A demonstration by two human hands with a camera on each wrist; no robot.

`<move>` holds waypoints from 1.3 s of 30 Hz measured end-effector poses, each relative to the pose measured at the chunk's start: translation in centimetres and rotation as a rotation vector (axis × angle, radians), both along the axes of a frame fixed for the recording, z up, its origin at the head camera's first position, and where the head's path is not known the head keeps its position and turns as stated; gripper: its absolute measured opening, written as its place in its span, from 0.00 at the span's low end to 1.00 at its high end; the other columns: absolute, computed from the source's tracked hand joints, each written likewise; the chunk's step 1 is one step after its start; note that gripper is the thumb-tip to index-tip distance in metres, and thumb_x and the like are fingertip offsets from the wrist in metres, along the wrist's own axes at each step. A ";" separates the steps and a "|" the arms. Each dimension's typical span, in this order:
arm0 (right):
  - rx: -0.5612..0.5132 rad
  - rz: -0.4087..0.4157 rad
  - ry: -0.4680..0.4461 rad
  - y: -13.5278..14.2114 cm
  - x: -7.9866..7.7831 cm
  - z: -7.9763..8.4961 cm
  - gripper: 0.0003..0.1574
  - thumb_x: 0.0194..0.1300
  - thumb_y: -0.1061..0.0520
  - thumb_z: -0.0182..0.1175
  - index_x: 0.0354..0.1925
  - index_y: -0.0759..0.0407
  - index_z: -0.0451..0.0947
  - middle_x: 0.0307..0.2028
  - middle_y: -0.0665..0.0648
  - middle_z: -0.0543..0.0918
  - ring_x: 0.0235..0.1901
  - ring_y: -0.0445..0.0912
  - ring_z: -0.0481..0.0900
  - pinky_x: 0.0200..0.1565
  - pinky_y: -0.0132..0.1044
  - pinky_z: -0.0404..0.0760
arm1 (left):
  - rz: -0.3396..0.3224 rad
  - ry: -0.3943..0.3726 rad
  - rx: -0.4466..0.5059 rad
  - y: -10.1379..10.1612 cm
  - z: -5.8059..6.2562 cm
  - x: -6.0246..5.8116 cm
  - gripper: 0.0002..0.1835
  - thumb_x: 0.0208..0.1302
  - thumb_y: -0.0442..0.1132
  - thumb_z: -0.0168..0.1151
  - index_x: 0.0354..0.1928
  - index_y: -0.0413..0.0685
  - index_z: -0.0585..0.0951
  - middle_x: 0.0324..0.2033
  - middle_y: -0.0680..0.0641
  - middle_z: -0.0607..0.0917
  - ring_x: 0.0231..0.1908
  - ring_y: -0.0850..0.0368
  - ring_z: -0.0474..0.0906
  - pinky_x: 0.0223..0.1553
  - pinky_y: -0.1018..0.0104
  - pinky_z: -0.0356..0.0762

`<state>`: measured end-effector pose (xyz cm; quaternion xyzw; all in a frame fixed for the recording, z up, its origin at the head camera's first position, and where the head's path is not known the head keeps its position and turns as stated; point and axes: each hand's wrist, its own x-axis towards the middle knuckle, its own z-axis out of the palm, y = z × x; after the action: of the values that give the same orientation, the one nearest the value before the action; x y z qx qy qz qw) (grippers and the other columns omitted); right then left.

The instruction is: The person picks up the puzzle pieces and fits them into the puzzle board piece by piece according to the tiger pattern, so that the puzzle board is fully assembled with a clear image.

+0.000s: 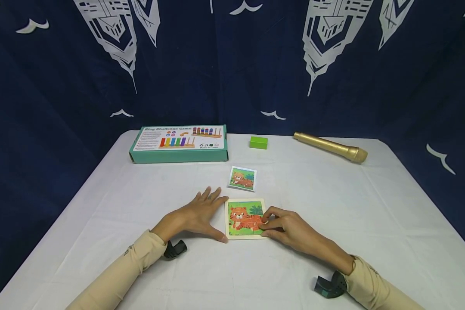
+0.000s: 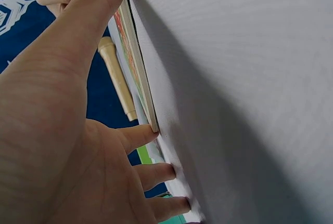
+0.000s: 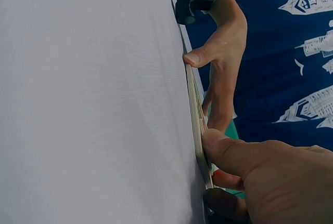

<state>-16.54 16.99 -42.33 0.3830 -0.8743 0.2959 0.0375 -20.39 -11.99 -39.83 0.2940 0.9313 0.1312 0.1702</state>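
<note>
A square wooden jigsaw puzzle with a pale frame and an orange tiger picture lies flat on the white table. My left hand spreads its fingers along its left side, thumb by the near corner and a fingertip at the far corner. At the right edge, my right hand curls its thumb and fingers together, pinching a small puzzle piece mostly hidden by the fingertips. The right wrist view shows the thumb over the frame's edge. Just beyond the puzzle sits a small tiger picture card.
A teal ring-game box stands at the back left. To its right is a green block, then a gold microphone at the back right. A dark blue patterned curtain hangs behind the table.
</note>
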 end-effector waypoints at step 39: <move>-0.036 -0.072 -0.013 0.1 -0.5 1.0 0.13 0.65 0.53 0.62 0.49 0.51 0.83 0.49 0.45 0.77 0.45 0.39 0.77 0.45 0.37 0.79 | -0.010 0.051 0.019 -0.1 -0.3 0.0 0.65 0.40 0.75 0.65 0.76 0.54 0.48 0.75 0.42 0.41 0.73 0.39 0.32 0.71 0.41 0.35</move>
<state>-17.04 17.10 -41.34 0.3485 -0.8824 0.3124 0.0491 -20.34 -12.06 -40.11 0.3036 0.9326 0.1314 0.1443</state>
